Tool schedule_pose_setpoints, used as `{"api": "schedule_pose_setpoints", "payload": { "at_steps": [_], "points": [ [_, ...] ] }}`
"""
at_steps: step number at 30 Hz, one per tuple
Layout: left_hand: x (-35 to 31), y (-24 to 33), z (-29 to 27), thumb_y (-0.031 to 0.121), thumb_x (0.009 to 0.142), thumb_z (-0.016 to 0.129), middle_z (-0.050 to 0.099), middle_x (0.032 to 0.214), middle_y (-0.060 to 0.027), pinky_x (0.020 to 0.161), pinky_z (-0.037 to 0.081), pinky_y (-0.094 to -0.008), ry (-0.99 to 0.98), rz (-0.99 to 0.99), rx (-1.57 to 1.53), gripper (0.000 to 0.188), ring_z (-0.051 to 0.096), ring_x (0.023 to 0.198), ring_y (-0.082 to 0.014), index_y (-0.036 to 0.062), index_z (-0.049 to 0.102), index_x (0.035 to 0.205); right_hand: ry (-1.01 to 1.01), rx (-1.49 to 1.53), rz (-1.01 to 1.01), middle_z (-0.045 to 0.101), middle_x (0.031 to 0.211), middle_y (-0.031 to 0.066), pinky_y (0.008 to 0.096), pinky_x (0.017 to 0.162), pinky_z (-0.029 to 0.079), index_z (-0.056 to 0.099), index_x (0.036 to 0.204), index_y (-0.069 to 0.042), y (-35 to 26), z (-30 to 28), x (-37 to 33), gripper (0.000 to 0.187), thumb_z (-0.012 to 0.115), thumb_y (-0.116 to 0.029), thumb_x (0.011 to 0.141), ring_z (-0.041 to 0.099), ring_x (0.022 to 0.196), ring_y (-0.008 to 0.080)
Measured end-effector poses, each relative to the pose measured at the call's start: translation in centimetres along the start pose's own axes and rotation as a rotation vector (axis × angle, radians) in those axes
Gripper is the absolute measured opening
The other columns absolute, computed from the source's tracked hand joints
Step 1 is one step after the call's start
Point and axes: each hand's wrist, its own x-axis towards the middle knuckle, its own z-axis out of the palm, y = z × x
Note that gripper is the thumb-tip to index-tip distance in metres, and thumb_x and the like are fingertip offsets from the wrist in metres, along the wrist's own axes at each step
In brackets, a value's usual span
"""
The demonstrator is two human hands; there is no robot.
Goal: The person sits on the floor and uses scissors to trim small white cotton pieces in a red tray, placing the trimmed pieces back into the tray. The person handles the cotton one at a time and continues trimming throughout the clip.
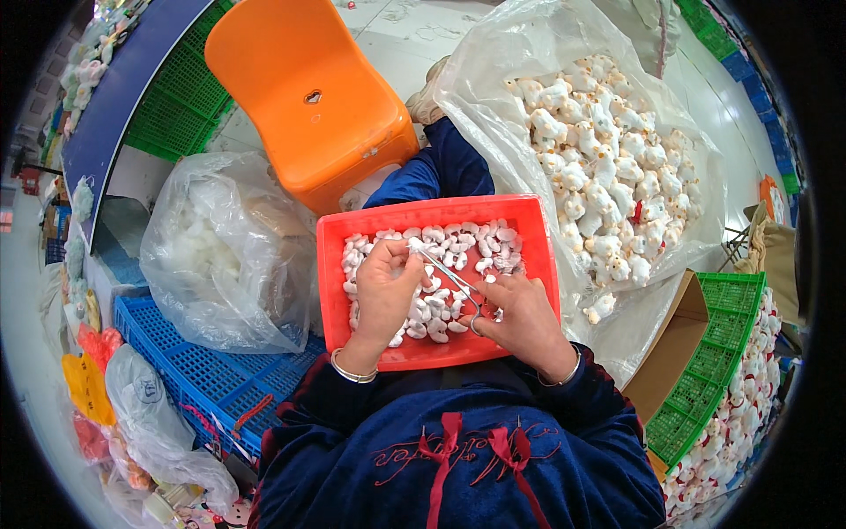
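A red plastic tray (331,264) rests on my lap, scattered with many small curved white plush pieces (438,330). Over its left half, my left hand (385,291) pinches one small white plush piece (415,245) between thumb and fingertips. My right hand (522,316) is closed round the finger loops of metal forceps (448,272). The forceps slant up to the left, and their tip meets the piece at my left fingertips. Whether the jaws grip it is hidden there.
An orange plastic chair (308,97) stands beyond the tray. To the right lies a big clear bag of white plush toys (608,167). At left, a bag of white stuffing (198,251) sits by a blue crate (220,375). A cardboard box (670,353) and green crate (718,361) are at right.
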Motion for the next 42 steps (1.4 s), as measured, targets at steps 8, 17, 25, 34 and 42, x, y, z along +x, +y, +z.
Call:
{"api": "schedule_pose_setpoints", "payload": {
  "at_steps": [8,17,25,34,42],
  "points": [
    [-0.5,-1.6,0.6,0.003,0.100,0.060,0.070,0.092,-0.0088,0.067,0.051,-0.0229,-0.044,0.014,-0.171,0.004,0.064,0.074,-0.0097,-0.0001,0.059,0.102,-0.138,0.182,0.079,0.067,0.080,0.0086,0.0456,0.072,0.041,0.070,0.096,-0.009,-0.6,-0.1,0.6,0.024,0.077,-0.026,0.081,0.064,0.081,0.0307],
    [1.1,0.4,-1.9,0.008,0.100,0.062,0.067,0.088,-0.0006,0.063,0.044,-0.0185,-0.314,-0.258,0.051,0.028,0.057,0.070,-0.0047,-0.0012,0.068,0.126,-0.012,-0.204,-0.097,0.067,0.093,0.0023,0.0415,0.080,0.039,0.074,0.113,-0.016,2.8,-3.9,-0.2,0.039,0.082,-0.028,0.076,0.059,0.094,0.0237],
    [0.8,-0.3,-1.6,0.005,0.098,0.064,0.069,0.082,-0.0052,0.059,0.047,-0.0194,-0.340,-0.247,-0.056,0.013,0.057,0.063,-0.0051,-0.0010,0.068,0.109,-0.079,-0.231,-0.173,0.065,0.099,0.0035,0.0415,0.085,0.039,0.072,0.117,-0.015,2.3,-5.5,0.2,0.046,0.083,-0.024,0.073,0.058,0.101,0.0239],
    [0.8,0.2,-1.7,0.007,0.098,0.064,0.069,0.082,-0.0067,0.058,0.046,-0.0188,-0.272,-0.412,-0.234,0.016,0.057,0.062,-0.0063,-0.0019,0.067,0.111,0.014,-0.214,-0.182,0.062,0.108,0.0058,0.0426,0.090,0.040,0.067,0.121,-0.013,1.9,-5.3,0.7,0.063,0.088,-0.026,0.064,0.056,0.111,0.0283],
    [0.6,0.3,-1.6,0.007,0.099,0.065,0.070,0.084,-0.0048,0.060,0.048,-0.0192,-0.259,-0.342,-0.251,0.015,0.059,0.066,-0.0059,-0.0014,0.069,0.111,-0.103,-0.250,-0.115,0.065,0.098,0.0036,0.0422,0.086,0.040,0.072,0.113,-0.015,2.1,-5.7,0.6,0.043,0.083,-0.027,0.074,0.059,0.102,0.0252]
  ]
}}
